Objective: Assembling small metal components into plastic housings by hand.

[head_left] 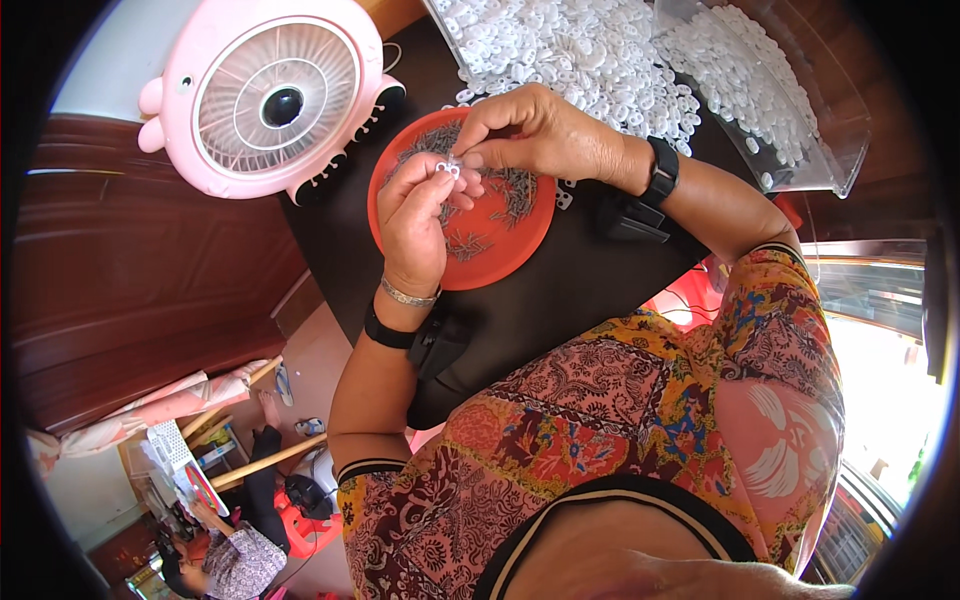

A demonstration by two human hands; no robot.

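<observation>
near the patterned blouse [600,420], both hands' fingers [450,180] pinch shut on one small white piece [449,168] above the red tray [520,235] of pins; far white heaps [570,45] suggest much remains.

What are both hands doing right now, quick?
Left hand: pinched shut on a small white plastic piece.
Right hand: fingertips pinched on the same piece, above the orange tray.
</observation>
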